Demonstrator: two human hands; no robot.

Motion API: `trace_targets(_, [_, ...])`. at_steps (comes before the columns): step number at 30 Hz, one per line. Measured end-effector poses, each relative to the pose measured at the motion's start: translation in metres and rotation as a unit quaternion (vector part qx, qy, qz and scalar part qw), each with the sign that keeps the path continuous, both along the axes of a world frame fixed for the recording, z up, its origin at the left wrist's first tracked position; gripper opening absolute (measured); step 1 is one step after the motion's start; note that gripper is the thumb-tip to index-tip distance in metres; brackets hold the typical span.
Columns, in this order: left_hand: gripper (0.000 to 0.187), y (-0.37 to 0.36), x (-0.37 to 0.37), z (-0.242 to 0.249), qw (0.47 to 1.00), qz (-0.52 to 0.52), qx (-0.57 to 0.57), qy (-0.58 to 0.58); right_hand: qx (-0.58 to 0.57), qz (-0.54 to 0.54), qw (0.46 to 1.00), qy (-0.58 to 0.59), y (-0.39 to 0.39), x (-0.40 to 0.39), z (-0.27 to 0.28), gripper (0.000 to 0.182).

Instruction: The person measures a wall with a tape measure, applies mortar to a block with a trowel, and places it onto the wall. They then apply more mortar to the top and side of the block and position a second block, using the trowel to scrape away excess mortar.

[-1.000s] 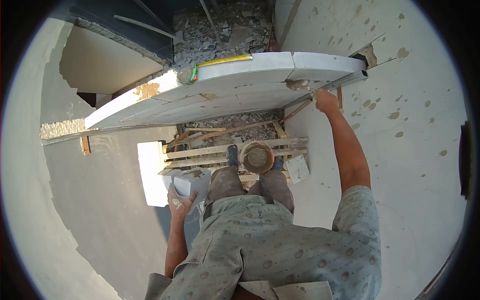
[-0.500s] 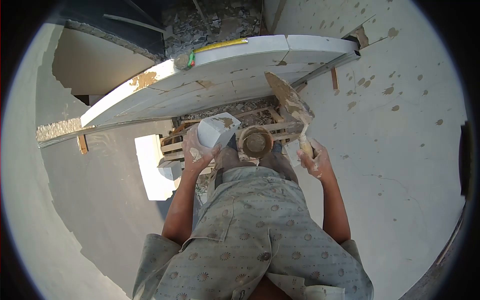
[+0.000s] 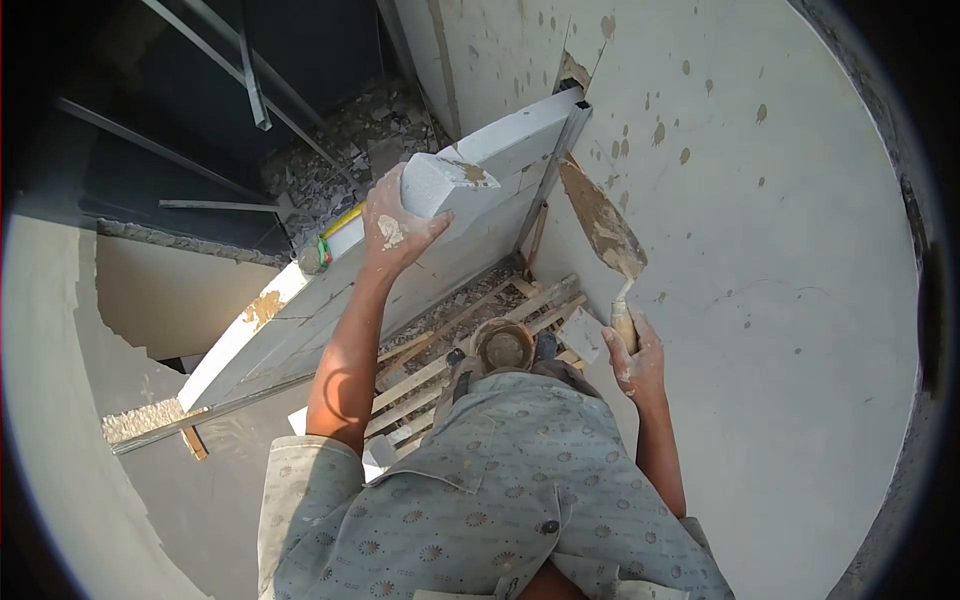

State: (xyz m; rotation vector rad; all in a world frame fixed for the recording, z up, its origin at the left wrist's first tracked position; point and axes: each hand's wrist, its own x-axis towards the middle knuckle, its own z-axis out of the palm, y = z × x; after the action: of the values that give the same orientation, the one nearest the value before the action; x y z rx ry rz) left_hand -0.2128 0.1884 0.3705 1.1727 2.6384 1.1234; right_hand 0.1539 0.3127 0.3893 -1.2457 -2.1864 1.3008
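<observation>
My left hand (image 3: 390, 225) grips a small white block (image 3: 428, 185) with brown mortar smeared on one face. The block is held up over the top edge of a low, curved wall of white blocks (image 3: 470, 225), overlapping it in this view. Lower on the right, my right hand (image 3: 640, 362) is closed around the wooden handle of a mortar-coated trowel (image 3: 602, 220), its blade pointing up and away. Dried mortar marks both hands. A tape measure (image 3: 316, 256) with its yellow blade pulled out lies along the wall's top, left of my left hand.
A bucket of mortar (image 3: 503, 347) stands by my feet on wooden slats (image 3: 408, 408). Beyond the low wall are rubble (image 3: 370, 140) and metal bars (image 3: 215, 205). A mortar-spattered wall (image 3: 740, 220) rises on the right. Another white block (image 3: 380, 455) is at lower left.
My left hand has lifted the block forward and up from near my legs to the wall's top. The view has turned; my right hand still holds the trowel.
</observation>
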Motion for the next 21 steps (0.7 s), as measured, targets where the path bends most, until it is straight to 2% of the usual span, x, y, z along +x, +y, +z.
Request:
trace_targets(2, [0.094,0.023,-0.033,0.017,0.997,-0.01,-0.031,0.066,-0.013,-0.023,1.0,0.006,0.002,0.0,-0.007,0.045])
trace_targets(4, [0.095,0.045,-0.068,0.016,0.996,-0.029,-0.047,0.074,-0.031,-0.029,0.999,0.018,0.003,-0.003,-0.013,0.046])
trace_targets(8, [0.096,0.072,-0.111,-0.005,0.992,-0.057,-0.097,0.056,0.016,0.037,0.999,0.034,0.006,-0.023,-0.028,0.049])
trace_targets(11, [0.097,0.077,-0.119,-0.023,0.988,-0.052,-0.134,0.052,0.03,0.067,0.996,0.044,0.011,-0.057,-0.031,0.054])
trace_targets(14, [0.096,0.082,-0.123,-0.03,0.986,-0.052,-0.151,0.054,0.008,0.078,0.995,0.056,0.019,-0.114,0.004,0.057])
trace_targets(16, [0.094,0.086,-0.122,-0.024,0.984,-0.059,-0.16,0.058,0.106,0.073,0.979,0.157,0.018,-0.157,0.014,0.057])
trace_targets(18, [0.092,0.087,-0.119,-0.024,0.983,-0.061,-0.158,0.076,0.078,0.064,0.963,0.248,0.011,-0.197,0.025,0.055])
trace_targets(21, [0.09,0.084,-0.119,-0.022,0.984,-0.071,-0.152,0.06,0.044,0.079,0.98,0.179,0.005,-0.243,-0.021,0.053])
